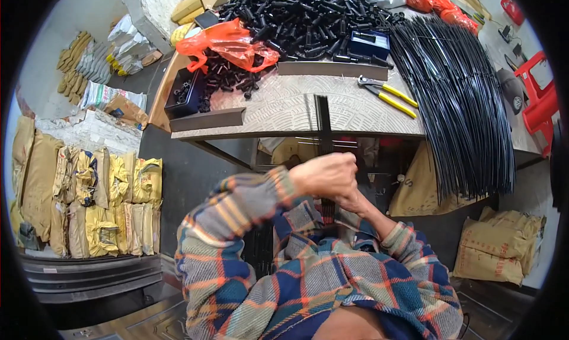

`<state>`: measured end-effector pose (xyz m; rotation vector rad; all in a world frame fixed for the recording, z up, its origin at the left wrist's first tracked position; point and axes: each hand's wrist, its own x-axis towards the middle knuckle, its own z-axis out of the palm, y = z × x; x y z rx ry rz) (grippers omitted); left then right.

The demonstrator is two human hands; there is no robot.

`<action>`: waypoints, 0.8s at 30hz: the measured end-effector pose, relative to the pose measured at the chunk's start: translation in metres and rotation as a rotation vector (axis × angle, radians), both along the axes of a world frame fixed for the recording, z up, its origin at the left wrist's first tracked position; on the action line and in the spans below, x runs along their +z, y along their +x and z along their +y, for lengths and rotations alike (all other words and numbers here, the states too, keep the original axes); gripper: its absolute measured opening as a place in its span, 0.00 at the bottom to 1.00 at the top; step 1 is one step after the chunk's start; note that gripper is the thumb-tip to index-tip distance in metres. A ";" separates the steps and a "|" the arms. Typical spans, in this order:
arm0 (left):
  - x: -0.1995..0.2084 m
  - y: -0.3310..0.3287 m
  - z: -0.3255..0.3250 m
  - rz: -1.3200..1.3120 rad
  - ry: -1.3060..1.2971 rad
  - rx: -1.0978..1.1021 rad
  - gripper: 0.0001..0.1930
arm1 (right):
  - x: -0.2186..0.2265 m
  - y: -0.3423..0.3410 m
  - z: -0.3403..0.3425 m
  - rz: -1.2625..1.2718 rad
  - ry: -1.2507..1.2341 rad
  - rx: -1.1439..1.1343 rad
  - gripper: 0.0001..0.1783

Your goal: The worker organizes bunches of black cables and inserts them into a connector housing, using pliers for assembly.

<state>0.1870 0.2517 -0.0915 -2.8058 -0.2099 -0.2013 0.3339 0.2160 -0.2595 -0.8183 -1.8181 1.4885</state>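
Observation:
In front of my chest my left hand [326, 174] is closed, its fingers curled inward, and whatever it grips is hidden under it. Just below and partly behind it lies my right hand [354, 202]; its fingers are mostly covered, so their hold does not show. A narrow bundle of thin black rods [322, 122] runs from the table's front part down past both hands toward my lap. Near the bundle, a few thin rods [344, 144] stick out crosswise just above my left hand.
On the patterned table [267, 109] rest a heap of black tubular parts [296, 20], yellow-handled pliers [388, 97], a dark-blue box [184, 97] and an orange-red plastic bag [228, 43]. Long black rods [456, 103] hang over its right edge. Sacks [106, 203] stand left; a red chair [536, 91] stands right.

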 end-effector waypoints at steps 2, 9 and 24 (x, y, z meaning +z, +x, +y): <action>0.012 -0.004 -0.023 -0.285 -0.003 -0.038 0.04 | 0.049 0.014 -0.001 0.119 -0.297 0.040 0.10; -0.018 0.003 -0.082 -1.527 -1.163 0.552 0.15 | 0.068 0.012 -0.010 -0.196 0.285 0.407 0.14; -0.038 -0.005 -0.049 -1.787 -1.761 0.523 0.11 | 0.205 -0.047 0.241 -0.422 0.654 -0.356 0.11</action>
